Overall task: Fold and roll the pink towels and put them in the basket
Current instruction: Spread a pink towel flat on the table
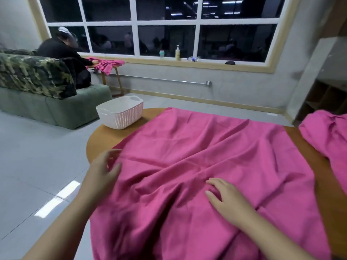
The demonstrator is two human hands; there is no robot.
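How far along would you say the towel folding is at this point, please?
Nothing looks finished: the white basket at the table's far left shows no towel inside. In hand is one pink towel, spread open and wrinkled, with the left hand at its left edge and the right hand resting flat on it. No fold shows yet. A second towel lies bunched at the right, so both need folding, rolling and putting away.

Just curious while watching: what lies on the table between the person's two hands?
In the head view, only wrinkled pink towel lies between the left hand and right hand.
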